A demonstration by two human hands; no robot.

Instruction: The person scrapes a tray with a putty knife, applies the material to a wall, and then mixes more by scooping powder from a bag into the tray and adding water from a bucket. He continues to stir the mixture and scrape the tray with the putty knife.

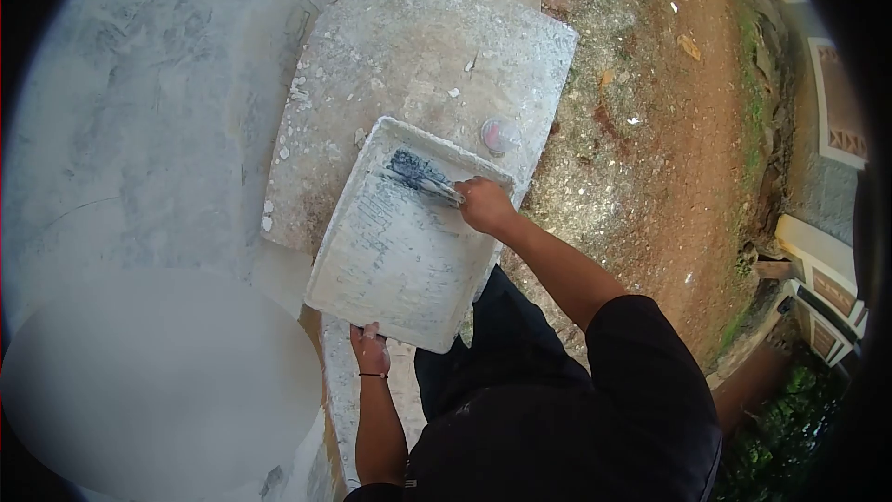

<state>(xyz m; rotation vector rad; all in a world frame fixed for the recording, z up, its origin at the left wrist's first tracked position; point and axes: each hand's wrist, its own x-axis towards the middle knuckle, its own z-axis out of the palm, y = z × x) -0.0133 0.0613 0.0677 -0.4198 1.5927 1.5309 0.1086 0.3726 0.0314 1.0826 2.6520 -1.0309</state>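
Note:
A white, rectangular paint tray (372, 270) with raised rims lies tilted in front of me, its floor streaked with grey-blue smears. My left hand (370, 350) grips the near left rim, fingertips over the edge. Inside the far right part, my right hand (485, 205) is closed round a slim, pale hand tool (440, 189) smeared with paint. The tool's far end meets a dark blue patch (416, 167) on the tray floor; its exact kind does not show. Beyond the far rim stands a small clear round container (500, 135) with something pink in it.
A worn board (400, 46) spattered with white lies under and beyond the tray. On the left is a smeared grey-white surface (167, 112). Reddish dirt ground (688, 130) with stones and scraps runs along the right, with a building (827, 177) at the far right.

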